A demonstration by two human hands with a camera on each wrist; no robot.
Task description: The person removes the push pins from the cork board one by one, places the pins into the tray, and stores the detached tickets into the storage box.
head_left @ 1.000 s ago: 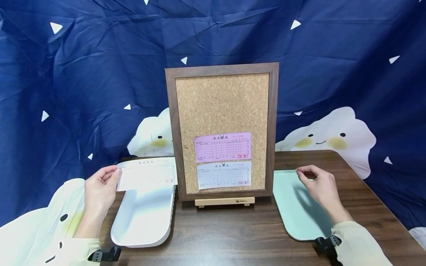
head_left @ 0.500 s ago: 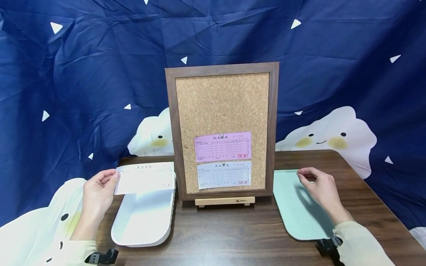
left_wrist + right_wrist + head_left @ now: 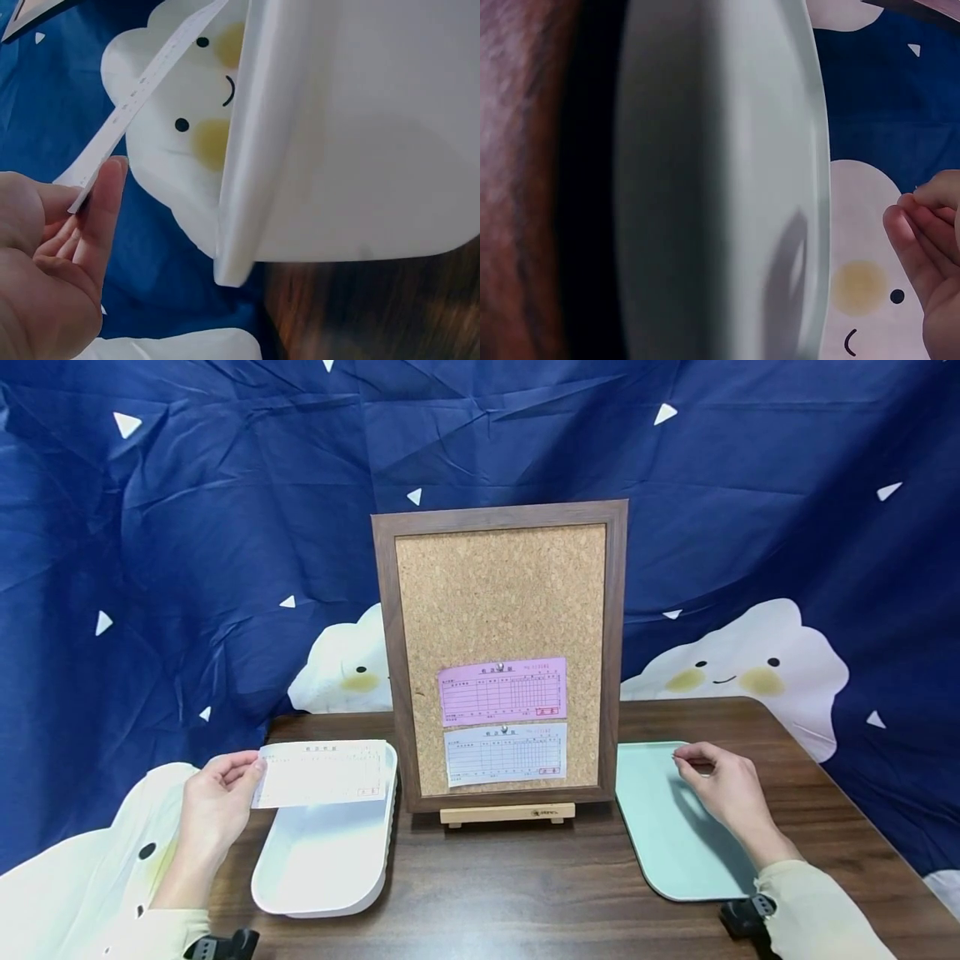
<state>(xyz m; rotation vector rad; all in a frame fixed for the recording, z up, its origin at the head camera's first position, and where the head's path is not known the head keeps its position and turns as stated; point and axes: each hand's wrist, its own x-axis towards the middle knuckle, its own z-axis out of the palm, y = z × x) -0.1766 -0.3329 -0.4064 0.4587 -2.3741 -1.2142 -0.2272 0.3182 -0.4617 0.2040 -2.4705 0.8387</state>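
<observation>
Lowering the white slip [image 3: 318, 775] slightly since a second ago, pinched by its end in the left hand [image 3: 217, 789], over the white tray's [image 3: 322, 868] far part. Barely shifting the right hand [image 3: 726, 789] above the green tray [image 3: 675, 856], pinching a tiny object [image 3: 916, 188] (too small to name). Farther off, showing violet slip [image 3: 495, 700] and pale-blue slip [image 3: 480, 760] on the corkboard [image 3: 495, 593]; apparently no nearer it with the white one.

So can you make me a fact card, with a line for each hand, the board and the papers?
Left hand: pinches a white slip by one end, overlapping the white tray in the head view
Right hand: pinches something tiny over the green tray; too small to name
Cork board: brown-framed, wooden stand at its foot
Pinned up: pink slip, pale blue slip just below
</observation>
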